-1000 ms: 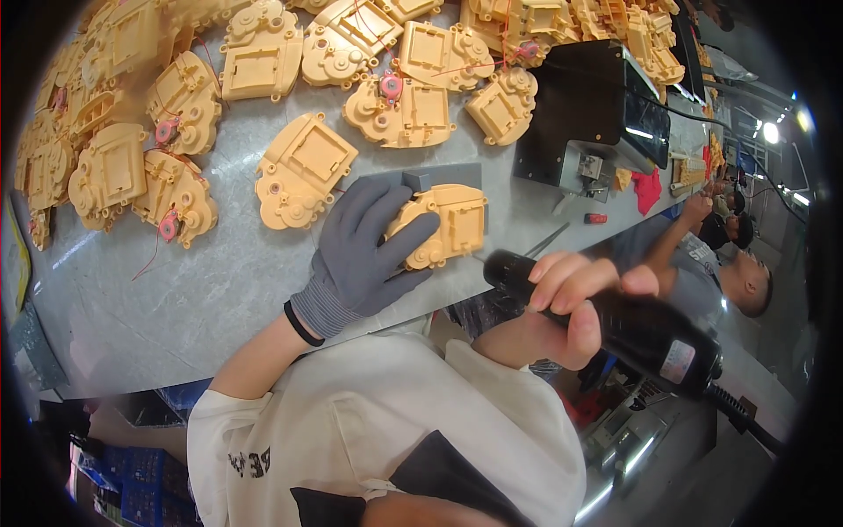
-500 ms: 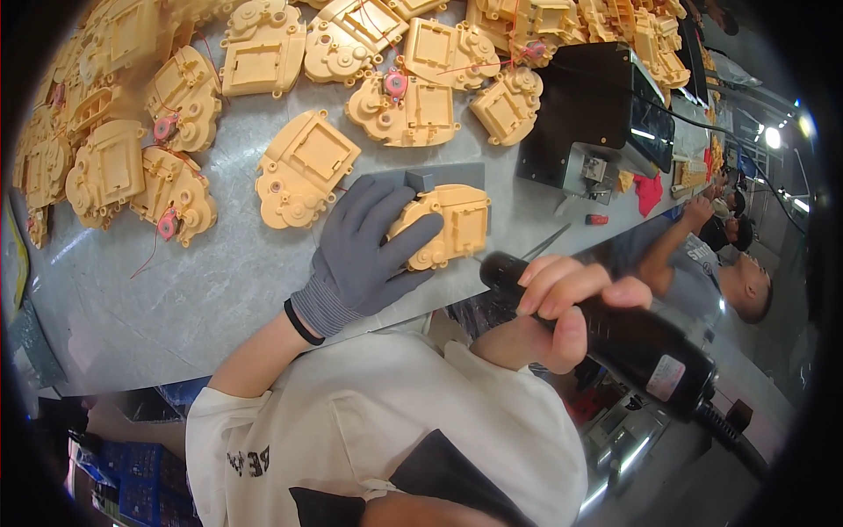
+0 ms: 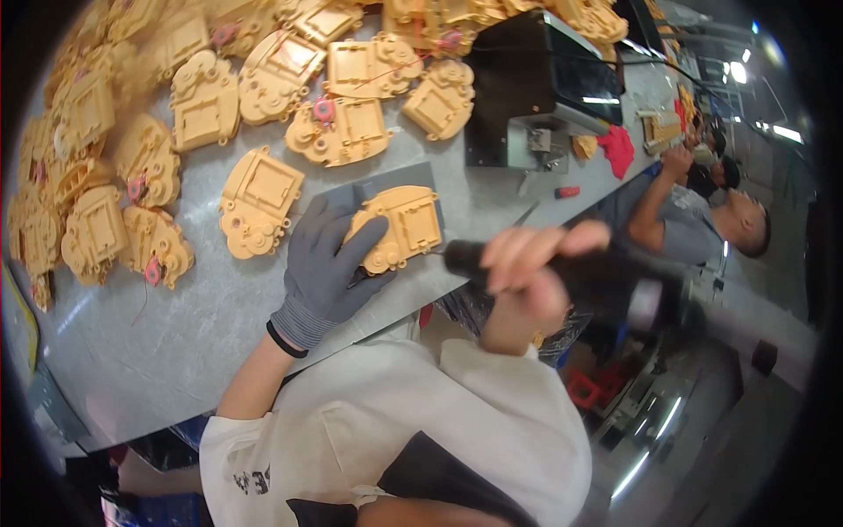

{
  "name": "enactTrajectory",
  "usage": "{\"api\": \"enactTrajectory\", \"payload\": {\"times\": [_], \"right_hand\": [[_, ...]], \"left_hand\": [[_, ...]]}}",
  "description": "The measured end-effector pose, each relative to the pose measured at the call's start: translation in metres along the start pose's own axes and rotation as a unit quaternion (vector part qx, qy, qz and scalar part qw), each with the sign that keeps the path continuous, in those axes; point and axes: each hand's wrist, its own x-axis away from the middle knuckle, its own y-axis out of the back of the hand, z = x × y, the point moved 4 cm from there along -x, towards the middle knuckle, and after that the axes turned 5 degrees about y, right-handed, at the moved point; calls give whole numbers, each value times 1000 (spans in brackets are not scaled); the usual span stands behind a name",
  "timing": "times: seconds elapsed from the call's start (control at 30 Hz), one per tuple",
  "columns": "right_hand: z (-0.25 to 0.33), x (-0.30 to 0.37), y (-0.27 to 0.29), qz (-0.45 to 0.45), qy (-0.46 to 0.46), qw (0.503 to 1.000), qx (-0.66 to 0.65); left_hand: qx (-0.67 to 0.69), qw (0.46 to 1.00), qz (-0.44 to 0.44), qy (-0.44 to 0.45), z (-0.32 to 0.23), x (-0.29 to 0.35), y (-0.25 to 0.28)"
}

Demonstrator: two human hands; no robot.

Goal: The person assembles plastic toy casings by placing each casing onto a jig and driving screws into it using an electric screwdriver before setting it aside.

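My gloved left hand (image 3: 329, 259) grips a yellow plastic housing (image 3: 406, 227) by its rounded, geared end, thumb near me and fingers over the top. The housing rests against a dark grey block-like fixture (image 3: 423, 174) on the table. My bare right hand (image 3: 536, 268) is wrapped round a black corded electric screwdriver (image 3: 606, 285), blurred by motion. Its thin bit points left and its tip is at the housing's right lower side; whether it touches a screw is too small to tell. Another yellow housing (image 3: 260, 200) lies just left of the fixture.
Many yellow housings (image 3: 92, 233) are heaped along the left and far side, some with pink round parts and red wires. A black box-shaped machine (image 3: 509, 97) stands at the far right, beside a pink cloth (image 3: 616, 151) and a small red item (image 3: 567, 191). Another person (image 3: 685, 220) sits further right.
The whole view has shifted, so the table things appear further left. The left hand still holds the same housing. The screwdriver is now more level, its bit still at the housing's right side.
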Motion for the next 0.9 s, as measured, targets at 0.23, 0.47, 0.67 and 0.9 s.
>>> {"api": "enactTrajectory", "payload": {"times": [0.23, 0.47, 0.67, 0.9], "right_hand": [[30, -75, 123, -252, 145, 946, 145], [9, -49, 98, -213, 76, 969, 96], [26, 10, -20, 123, 29, 992, -24], [17, 11, -35, 158, 13, 987, -29]], "left_hand": [[28, 999, -1, -24, -6, -3, -3], [0, 1000, 5, -7, -3, -3, -4], [8, 1000, 20, -1, -1, -4, -1], [15, 1000, -1, -16, 4, -4, -2]]}}
